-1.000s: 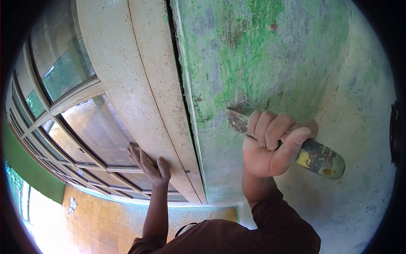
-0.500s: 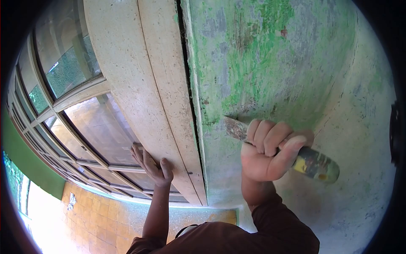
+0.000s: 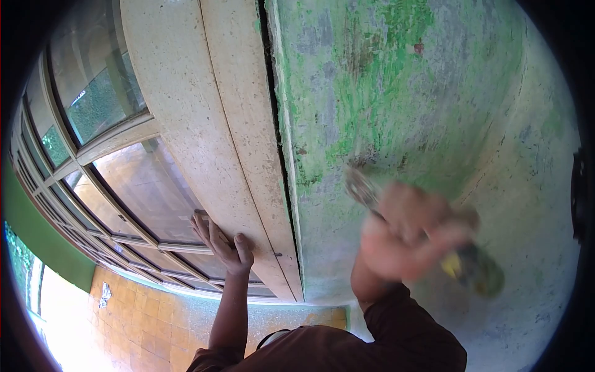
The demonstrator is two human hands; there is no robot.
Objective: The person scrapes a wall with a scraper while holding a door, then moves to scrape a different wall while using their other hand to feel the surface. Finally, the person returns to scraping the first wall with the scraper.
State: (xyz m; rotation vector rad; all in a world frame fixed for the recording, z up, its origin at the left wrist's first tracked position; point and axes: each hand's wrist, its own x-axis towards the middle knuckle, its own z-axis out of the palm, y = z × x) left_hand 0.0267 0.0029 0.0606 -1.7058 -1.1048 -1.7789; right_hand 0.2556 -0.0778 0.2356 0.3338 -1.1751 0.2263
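Observation:
My right hand (image 3: 412,232), smeared by motion, is closed around the handle of a paint scraper (image 3: 362,188). The scraper's worn metal blade points up and left, over the wall (image 3: 372,93) with its patchy, flaking green paint. Below the fist, the yellow and dark handle end sticks out, blurred. My left hand (image 3: 226,248) lies with fingers spread against the pale wooden window frame (image 3: 232,204), its fingertips reaching the edge of a glass pane.
Glass panes (image 3: 145,192) in wooden bars run down the left side. A dark gap (image 3: 277,118) separates the frame from the wall. Orange floor tiles (image 3: 133,316) show at the lower left, with a crumpled light-coloured thing (image 3: 105,294) on them.
My right hand and the scraper have shifted right and slightly down, and the blade has tilted steeper. My left hand has stayed in place on the frame.

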